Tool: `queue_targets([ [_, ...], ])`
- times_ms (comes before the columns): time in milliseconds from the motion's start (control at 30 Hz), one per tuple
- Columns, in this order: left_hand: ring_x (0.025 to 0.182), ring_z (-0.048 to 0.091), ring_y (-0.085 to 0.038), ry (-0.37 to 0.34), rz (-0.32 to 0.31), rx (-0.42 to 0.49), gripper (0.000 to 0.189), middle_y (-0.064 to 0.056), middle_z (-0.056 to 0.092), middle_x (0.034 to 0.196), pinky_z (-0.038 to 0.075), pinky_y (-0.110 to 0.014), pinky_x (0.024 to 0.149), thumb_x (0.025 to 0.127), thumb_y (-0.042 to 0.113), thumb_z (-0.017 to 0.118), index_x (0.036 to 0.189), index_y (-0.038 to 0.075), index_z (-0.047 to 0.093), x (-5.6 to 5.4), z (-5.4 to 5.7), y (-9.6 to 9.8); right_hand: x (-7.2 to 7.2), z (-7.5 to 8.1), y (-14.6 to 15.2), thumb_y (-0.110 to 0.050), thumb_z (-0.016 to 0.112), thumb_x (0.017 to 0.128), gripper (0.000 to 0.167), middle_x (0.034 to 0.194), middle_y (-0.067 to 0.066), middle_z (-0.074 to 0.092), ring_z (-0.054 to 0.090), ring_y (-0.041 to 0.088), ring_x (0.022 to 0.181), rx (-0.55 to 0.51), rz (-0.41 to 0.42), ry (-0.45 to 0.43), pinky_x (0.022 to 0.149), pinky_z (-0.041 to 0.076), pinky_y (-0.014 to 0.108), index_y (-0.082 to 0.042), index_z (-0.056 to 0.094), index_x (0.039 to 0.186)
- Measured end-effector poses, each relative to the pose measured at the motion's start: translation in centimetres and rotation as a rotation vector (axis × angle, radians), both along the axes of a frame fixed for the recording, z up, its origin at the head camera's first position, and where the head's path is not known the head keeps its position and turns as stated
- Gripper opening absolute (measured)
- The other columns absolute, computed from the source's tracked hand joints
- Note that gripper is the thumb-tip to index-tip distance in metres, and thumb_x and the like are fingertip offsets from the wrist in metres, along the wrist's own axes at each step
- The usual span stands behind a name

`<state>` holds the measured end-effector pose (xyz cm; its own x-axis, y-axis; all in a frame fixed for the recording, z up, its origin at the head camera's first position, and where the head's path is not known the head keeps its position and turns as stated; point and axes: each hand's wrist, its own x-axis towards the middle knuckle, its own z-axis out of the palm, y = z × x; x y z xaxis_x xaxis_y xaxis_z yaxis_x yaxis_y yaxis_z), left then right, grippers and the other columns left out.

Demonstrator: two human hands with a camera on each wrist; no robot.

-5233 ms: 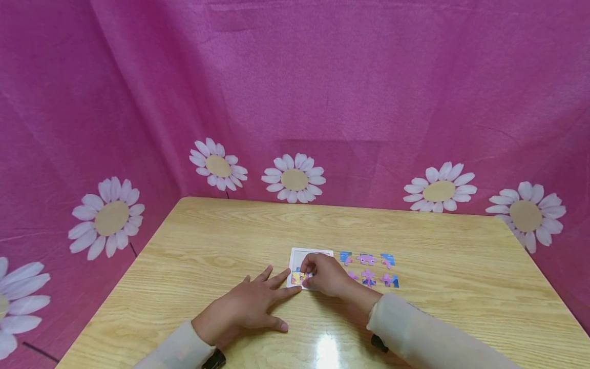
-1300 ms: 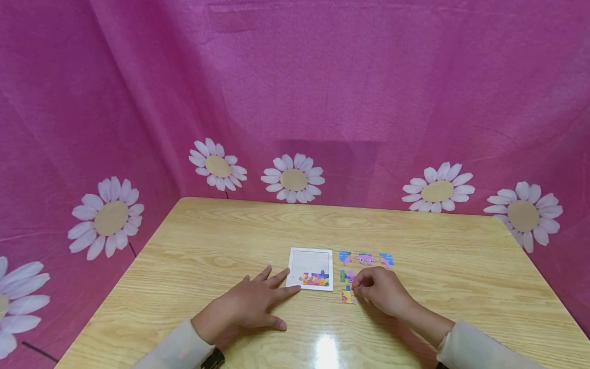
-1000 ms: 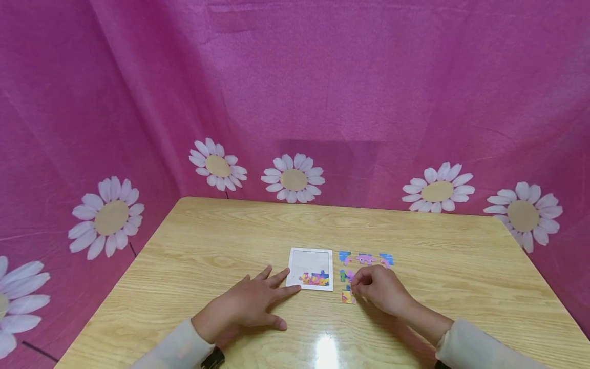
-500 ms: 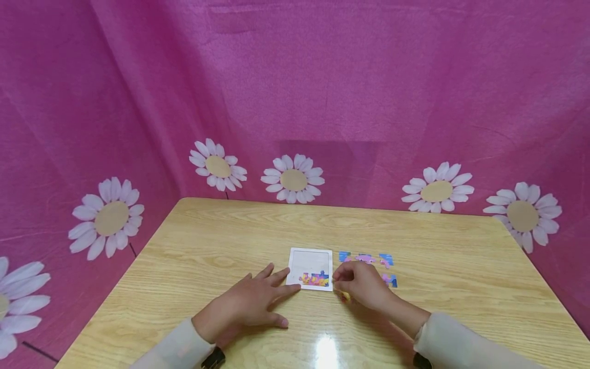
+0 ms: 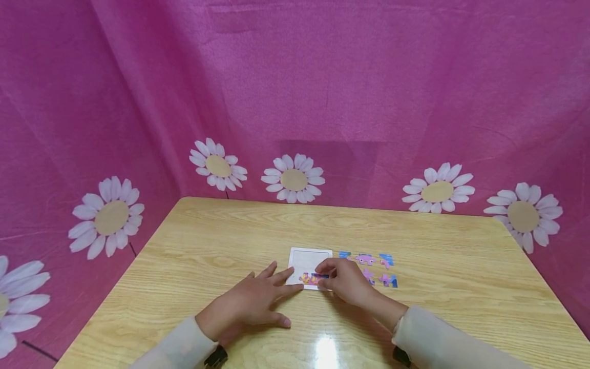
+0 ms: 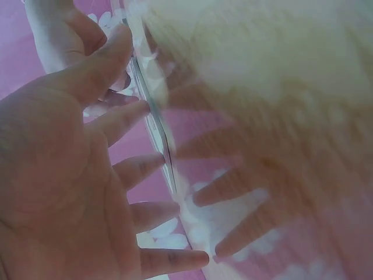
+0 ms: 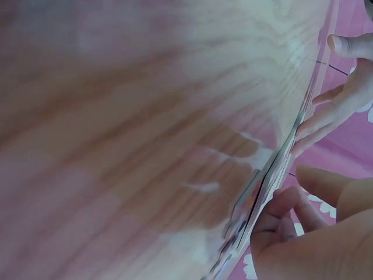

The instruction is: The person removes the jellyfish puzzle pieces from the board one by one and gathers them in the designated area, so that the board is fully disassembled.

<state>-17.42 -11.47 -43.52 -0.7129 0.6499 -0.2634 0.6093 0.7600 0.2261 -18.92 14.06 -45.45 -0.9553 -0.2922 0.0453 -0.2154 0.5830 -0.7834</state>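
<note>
A shallow white puzzle tray (image 5: 311,249) lies on the table with joined yellow, pink and blue pieces (image 5: 309,279) along its near side. My left hand (image 5: 258,300) is spread flat, its fingertips on the tray's left and near edges; the left wrist view shows those fingers straight beside the tray (image 6: 157,128). Over the tray's right side, my right hand (image 5: 345,281) has thumb and fingers brought together around a puzzle piece. That piece is hidden from the head view now, and the right wrist view shows only the curled fingers (image 7: 282,204) at the tray edge.
Right of the tray lie loose puzzle pieces, among them a pink one with eyes (image 5: 365,260), a blue and pink one (image 5: 386,260) and another (image 5: 388,280). The wooden table (image 5: 230,230) is glossy. A pink flowered cloth (image 5: 345,92) hangs behind it.
My right hand has picked up the yellow piece from the right of the tray and moved left over the tray. The left hand has shifted slightly right, still at the tray's edge.
</note>
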Motion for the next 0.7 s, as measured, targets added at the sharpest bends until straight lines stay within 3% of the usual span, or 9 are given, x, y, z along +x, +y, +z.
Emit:
queue_targets([
  [200,0.156,0.021,-0.04,-0.006,0.005,0.005,0.079,0.003,0.023,0.171,0.033,-0.074,0.109,0.089,0.068,0.067,0.158,0.045,0.038,0.0,-0.1,0.0,-0.3,0.2,-1.1,0.001,0.084,0.08,0.022,0.096,0.006,0.074,0.066,0.02,0.091,0.065,0.005,0.05,0.083,0.054,0.037,-0.003,0.078,0.101],
  [367,0.155,0.024,-0.042,-0.004,-0.002,0.017,0.079,0.002,0.024,0.171,0.035,-0.074,0.108,0.088,0.065,0.069,0.158,0.043,0.039,0.2,0.2,-0.1,-0.4,0.1,-1.7,-0.001,0.086,0.079,0.018,0.091,0.002,0.07,0.064,0.019,0.09,0.173,-0.018,0.074,0.085,0.052,0.038,-0.007,0.078,0.093],
  [700,0.155,0.023,-0.043,-0.011,-0.017,0.015,0.079,0.001,0.022,0.172,0.034,-0.075,0.107,0.09,0.063,0.069,0.159,0.042,0.038,0.1,0.0,-0.2,-0.8,0.3,-2.1,-0.001,0.086,0.079,0.019,0.089,0.002,0.065,0.058,0.019,0.088,0.229,-0.014,0.028,0.085,0.05,0.041,-0.011,0.073,0.088],
])
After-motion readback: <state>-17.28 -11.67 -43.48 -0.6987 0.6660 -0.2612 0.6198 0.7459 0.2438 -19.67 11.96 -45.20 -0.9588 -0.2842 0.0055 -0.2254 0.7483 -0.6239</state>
